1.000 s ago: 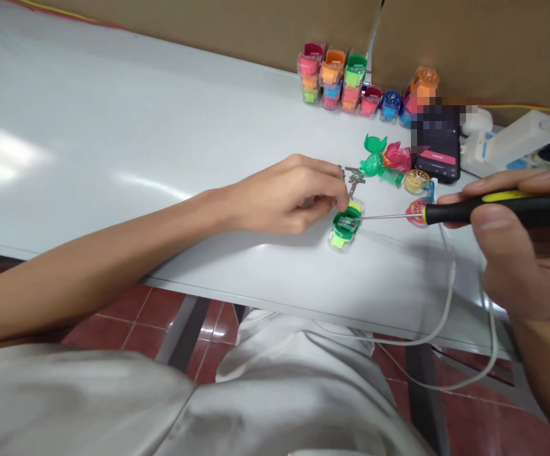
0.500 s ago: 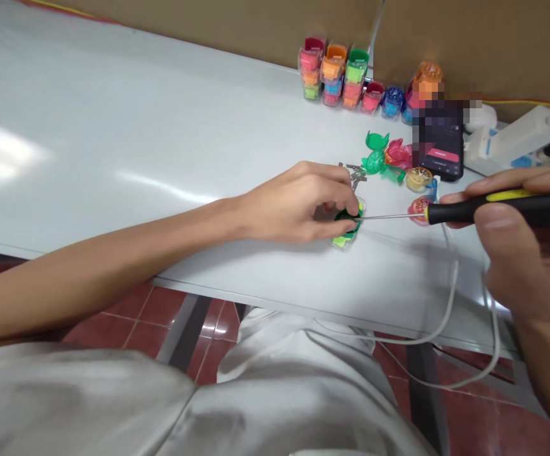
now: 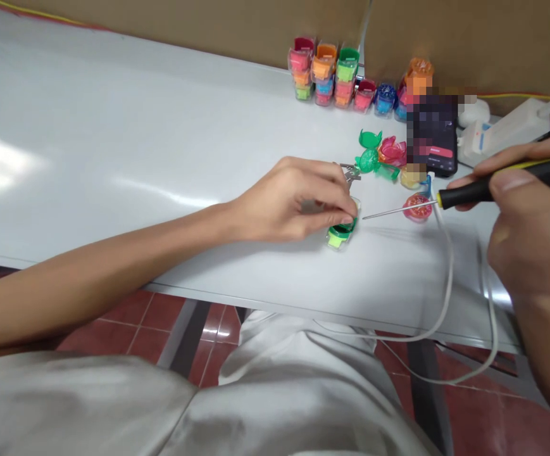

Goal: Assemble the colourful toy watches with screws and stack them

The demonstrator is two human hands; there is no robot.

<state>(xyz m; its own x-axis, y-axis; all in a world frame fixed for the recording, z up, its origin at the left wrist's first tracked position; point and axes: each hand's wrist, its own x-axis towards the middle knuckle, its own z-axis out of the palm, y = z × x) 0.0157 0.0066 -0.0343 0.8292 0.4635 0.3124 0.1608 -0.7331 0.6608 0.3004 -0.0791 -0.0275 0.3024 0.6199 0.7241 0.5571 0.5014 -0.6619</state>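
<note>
My left hand [image 3: 298,201] rests on the white table [image 3: 113,139], its fingers pinched on a small green toy watch [image 3: 340,233] that lies near the front edge. My right hand [image 3: 526,221] grips a black-handled screwdriver [image 3: 474,190]. Its thin metal shaft points left, and the tip hovers just right of the watch, a little apart from it. A few small metal parts [image 3: 349,172] lie just beyond my left fingers.
Loose green, pink, orange and red plastic pieces [image 3: 388,158] lie behind the watch. Stacked coloured toy watches [image 3: 331,73] stand by the brown wall. A phone [image 3: 432,136] and a white power strip [image 3: 502,133] are at right. White cables [image 3: 445,285] hang over the table's front edge.
My left fingers came down over the green watch and closed on it. The screwdriver tip drew back to the right, off the watch, as my right hand tilted the handle up.
</note>
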